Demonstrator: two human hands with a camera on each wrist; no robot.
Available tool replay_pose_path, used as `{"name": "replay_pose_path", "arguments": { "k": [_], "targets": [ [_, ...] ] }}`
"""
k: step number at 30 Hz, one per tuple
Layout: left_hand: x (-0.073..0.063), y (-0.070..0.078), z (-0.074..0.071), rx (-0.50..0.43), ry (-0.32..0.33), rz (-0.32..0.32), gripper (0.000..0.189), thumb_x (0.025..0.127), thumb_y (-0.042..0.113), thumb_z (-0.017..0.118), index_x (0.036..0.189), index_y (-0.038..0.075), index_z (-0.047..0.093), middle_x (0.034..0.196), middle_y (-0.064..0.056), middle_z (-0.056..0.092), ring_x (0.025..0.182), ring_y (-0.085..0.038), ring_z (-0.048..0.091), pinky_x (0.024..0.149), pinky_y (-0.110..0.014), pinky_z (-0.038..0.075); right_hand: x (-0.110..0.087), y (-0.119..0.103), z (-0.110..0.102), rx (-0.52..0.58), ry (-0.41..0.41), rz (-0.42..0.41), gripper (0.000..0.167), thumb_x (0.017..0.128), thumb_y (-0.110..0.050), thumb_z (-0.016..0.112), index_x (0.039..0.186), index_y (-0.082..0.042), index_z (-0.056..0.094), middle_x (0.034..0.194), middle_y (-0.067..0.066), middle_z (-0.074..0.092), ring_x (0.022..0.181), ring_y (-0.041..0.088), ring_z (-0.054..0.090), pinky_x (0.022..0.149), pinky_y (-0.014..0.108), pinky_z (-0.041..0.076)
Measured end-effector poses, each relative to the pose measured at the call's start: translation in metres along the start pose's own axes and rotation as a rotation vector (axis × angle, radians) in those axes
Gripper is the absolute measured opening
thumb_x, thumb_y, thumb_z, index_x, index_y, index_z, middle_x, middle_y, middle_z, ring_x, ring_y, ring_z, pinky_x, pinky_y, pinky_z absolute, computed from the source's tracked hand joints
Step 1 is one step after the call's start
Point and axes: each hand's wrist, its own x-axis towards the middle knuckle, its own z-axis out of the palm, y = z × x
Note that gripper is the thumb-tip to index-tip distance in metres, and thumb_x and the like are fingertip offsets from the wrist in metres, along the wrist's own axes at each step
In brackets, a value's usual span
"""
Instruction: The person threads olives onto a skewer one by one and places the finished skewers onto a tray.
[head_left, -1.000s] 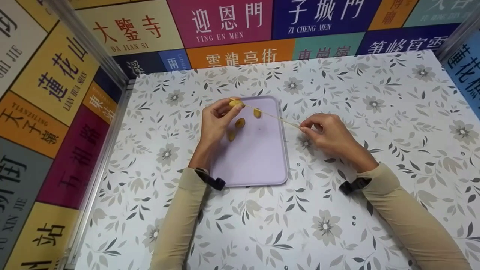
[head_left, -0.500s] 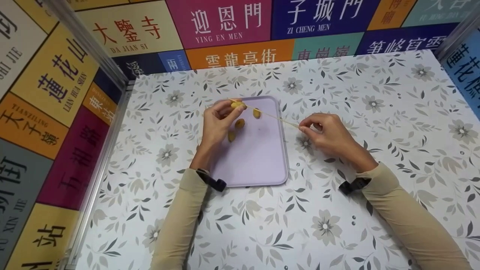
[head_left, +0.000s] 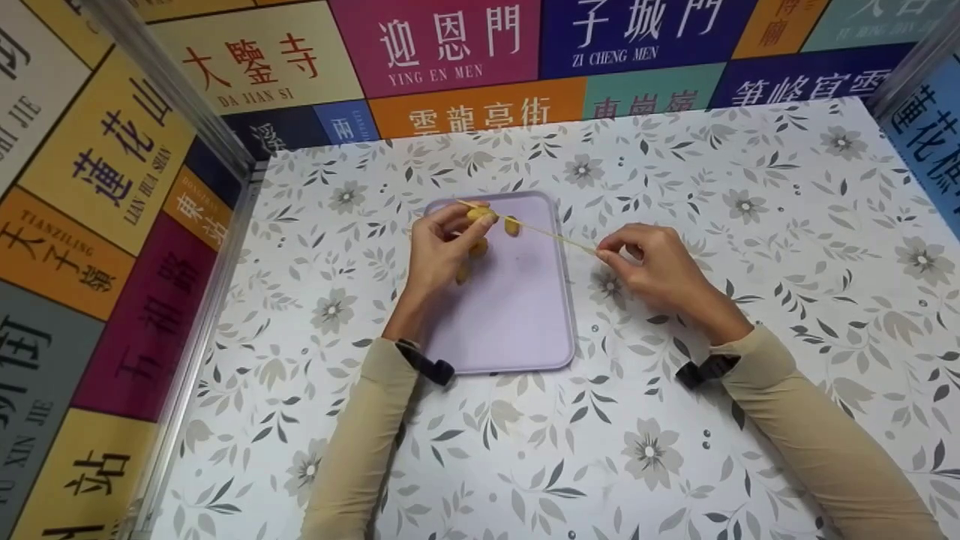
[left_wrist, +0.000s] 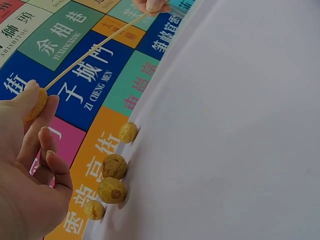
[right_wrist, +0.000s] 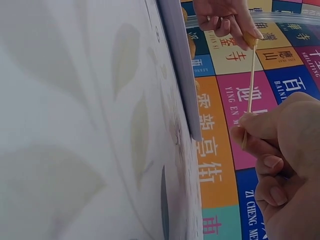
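My left hand [head_left: 442, 247] pinches a wrinkled, yellow-brown dried fruit [left_wrist: 39, 104] between thumb and fingers, above the far part of a pale purple tray [head_left: 517, 315]. A thin wooden skewer [head_left: 551, 233] runs into this fruit, and in the head view a short tip sticks out on its far left side. Right of the tray, my right hand [head_left: 660, 262] pinches the skewer's other end with thumb and forefinger. Several more dried fruits [left_wrist: 114, 166] lie on the tray below the left hand, which partly hides some of them in the head view.
The tray lies on a table [head_left: 750, 450] with a white, grey-flowered cover. Colourful panels [head_left: 457, 45] with large lettering stand behind the table and along its left side. Each wrist wears a black camera band [head_left: 709, 371] over a beige sleeve.
My left hand has shifted slightly right and nearer, with the fruit moving along the skewer toward the right hand. It now covers more of the fruits on the tray. The right hand is nearly still.
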Motion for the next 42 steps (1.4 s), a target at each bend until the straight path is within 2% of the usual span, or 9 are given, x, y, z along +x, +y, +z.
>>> {"name": "replay_pose_path", "arguments": {
  "k": [3,9,15,19,23,29,34,37,42],
  "targets": [
    [-0.001,0.000,0.001,0.012,-0.007,0.010,0.022,0.096,0.031,0.086,0.114,0.018,0.083,0.098,-0.008,0.084,0.080,-0.051,0.066,0.058,-0.026,0.050,0.001,0.000,0.001,0.002,0.000,0.000,0.006,0.099,-0.013,0.081,0.096,-0.008,0.084,0.080,0.002,0.071,0.066,0.015,0.047,0.065,0.023,0.035],
    [-0.002,0.001,0.003,0.013,-0.012,-0.005,0.023,0.095,0.034,0.087,0.113,0.019,0.084,0.099,-0.002,0.085,0.079,-0.044,0.065,0.059,-0.024,0.048,0.001,-0.002,0.001,0.001,0.002,0.007,0.005,0.098,-0.012,0.081,0.096,-0.009,0.084,0.080,0.001,0.071,0.066,0.013,0.047,0.063,0.023,0.035],
    [-0.001,0.000,0.005,0.010,-0.017,0.011,0.022,0.095,0.033,0.086,0.112,0.019,0.084,0.099,-0.010,0.084,0.075,-0.042,0.066,0.059,-0.023,0.050,0.001,-0.002,0.001,0.007,0.010,0.013,0.007,0.099,-0.014,0.081,0.098,-0.008,0.085,0.077,0.003,0.069,0.066,0.014,0.047,0.064,0.023,0.035],
    [-0.001,0.000,0.007,0.033,-0.013,0.038,0.020,0.096,0.033,0.086,0.112,0.020,0.084,0.097,-0.009,0.084,0.069,-0.027,0.067,0.060,-0.024,0.049,0.001,-0.001,0.001,0.014,0.022,0.008,0.008,0.099,-0.014,0.080,0.098,-0.007,0.085,0.077,0.003,0.069,0.067,0.014,0.047,0.064,0.022,0.034],
    [-0.002,-0.001,0.010,0.032,-0.014,0.050,0.022,0.097,0.031,0.085,0.113,0.017,0.084,0.095,-0.001,0.085,0.067,-0.010,0.064,0.059,-0.023,0.048,0.001,-0.001,0.002,0.018,0.025,0.013,0.007,0.099,-0.014,0.081,0.097,-0.009,0.085,0.077,0.002,0.069,0.066,0.015,0.047,0.064,0.022,0.035],
    [-0.001,-0.002,0.012,0.001,-0.042,0.050,0.024,0.097,0.027,0.085,0.114,0.010,0.083,0.096,-0.002,0.085,0.068,-0.014,0.066,0.057,-0.022,0.047,0.000,-0.002,0.002,0.024,0.031,0.024,0.005,0.098,-0.013,0.081,0.097,-0.009,0.085,0.080,0.002,0.072,0.067,0.018,0.049,0.065,0.022,0.035],
    [-0.002,-0.002,0.013,0.000,-0.056,0.045,0.026,0.096,0.024,0.086,0.116,0.007,0.082,0.099,-0.001,0.085,0.078,-0.014,0.074,0.061,-0.022,0.049,0.000,-0.003,0.002,0.024,0.028,0.033,0.006,0.099,-0.014,0.081,0.096,-0.010,0.085,0.082,0.001,0.074,0.068,0.017,0.050,0.066,0.022,0.036],
    [-0.002,-0.002,0.014,0.006,-0.056,0.039,0.026,0.095,0.024,0.086,0.115,0.009,0.082,0.101,0.000,0.086,0.086,-0.016,0.078,0.064,-0.022,0.050,0.001,-0.004,0.003,0.019,0.028,0.028,0.008,0.099,-0.015,0.081,0.096,-0.009,0.085,0.081,0.001,0.073,0.068,0.015,0.049,0.065,0.022,0.036],
    [-0.003,-0.001,0.016,0.030,-0.046,0.042,0.022,0.095,0.026,0.087,0.113,0.014,0.084,0.101,0.000,0.086,0.090,-0.018,0.079,0.071,-0.022,0.055,0.001,-0.004,0.003,0.014,0.030,0.017,0.009,0.099,-0.015,0.081,0.096,-0.007,0.085,0.080,0.002,0.073,0.067,0.014,0.048,0.064,0.022,0.036]
  ]
}}
